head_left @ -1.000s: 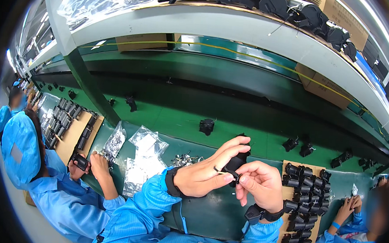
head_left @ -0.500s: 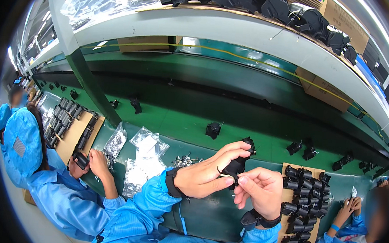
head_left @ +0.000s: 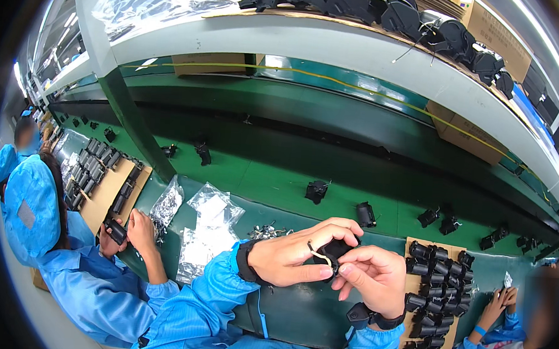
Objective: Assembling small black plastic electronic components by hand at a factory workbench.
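My left hand (head_left: 290, 258) is wrapped round a small black plastic unit (head_left: 336, 248), much of it hidden by the fingers. A short cream wire (head_left: 321, 256) with a dark end curves out of the unit beside my left thumb. My right hand (head_left: 374, 276) is closed at the unit's lower right side, thumb and fingertips pressed against it. Exactly what the right fingertips pinch is partly covered. Both hands are above the green bench (head_left: 284, 312), close together. Just beyond them, another black unit (head_left: 366, 214) stands on the green conveyor belt.
Cardboard with rows of black units (head_left: 436, 286) lies right of my hands. Plastic bags (head_left: 208, 234) and loose small parts (head_left: 268, 230) lie to the left. Co-workers sit on both sides, a blue cap (head_left: 37, 208) at left. A shelf (head_left: 287, 44) crosses overhead; a post (head_left: 129, 117) stands at left.
The units on the belt have shifted slightly right, and one has come clear of my left hand's fingers. My right fingers have moved slightly down and inward; the cream wire shows more plainly.
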Demonstrator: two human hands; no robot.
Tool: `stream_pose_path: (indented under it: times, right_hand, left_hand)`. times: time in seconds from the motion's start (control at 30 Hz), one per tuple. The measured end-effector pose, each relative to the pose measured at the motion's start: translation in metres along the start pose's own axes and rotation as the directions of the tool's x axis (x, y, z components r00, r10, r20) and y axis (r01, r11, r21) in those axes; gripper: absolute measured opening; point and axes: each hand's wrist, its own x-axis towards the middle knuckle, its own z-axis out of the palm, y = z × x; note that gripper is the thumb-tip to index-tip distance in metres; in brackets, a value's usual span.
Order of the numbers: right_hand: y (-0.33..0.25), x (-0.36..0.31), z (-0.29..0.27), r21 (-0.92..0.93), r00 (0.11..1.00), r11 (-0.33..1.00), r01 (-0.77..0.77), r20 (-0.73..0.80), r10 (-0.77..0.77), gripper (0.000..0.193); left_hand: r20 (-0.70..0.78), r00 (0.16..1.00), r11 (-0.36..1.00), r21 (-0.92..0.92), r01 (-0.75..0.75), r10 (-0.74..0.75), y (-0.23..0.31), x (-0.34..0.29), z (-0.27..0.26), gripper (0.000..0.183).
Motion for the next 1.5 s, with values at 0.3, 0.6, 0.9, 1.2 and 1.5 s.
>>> stream_pose_path:
  times: [0.3, 0.6, 0.9, 1.2, 1.5]
  right_hand:
    - [-0.005, -0.004, 0.001, -0.054, 0.998, 0.998, 0.042, -0.044, -0.044, 0.014]
    - [-0.012, -0.009, 0.005, -0.254, 0.997, 0.967, 0.032, -0.063, -0.049, 0.012]
    - [-0.017, -0.011, -0.001, -0.308, 0.999, 0.951, -0.026, -0.039, 0.015, 0.011]
    - [-0.018, -0.012, -0.004, -0.272, 0.999, 0.961, -0.043, 0.000, 0.044, 0.014]
    - [-0.019, -0.013, 0.001, -0.247, 0.997, 0.966, -0.071, -0.013, 0.070, 0.013]
  left_hand:
    - [-0.041, 0.998, 0.998, -0.038, 0.047, -0.048, 0.000, 0.002, 0.002, 0.055]
    - [0.030, 0.997, 0.994, 0.095, 0.063, -0.066, 0.003, 0.000, -0.003, 0.047]
    - [0.054, 0.997, 0.992, 0.113, 0.052, -0.058, 0.004, 0.001, -0.001, 0.046]
    - [0.013, 1.000, 0.989, 0.147, 0.007, -0.009, 0.001, 0.001, 0.000, 0.039]
    - [-0.071, 0.995, 0.981, 0.188, -0.052, 0.067, 0.002, 0.005, 0.003, 0.033]
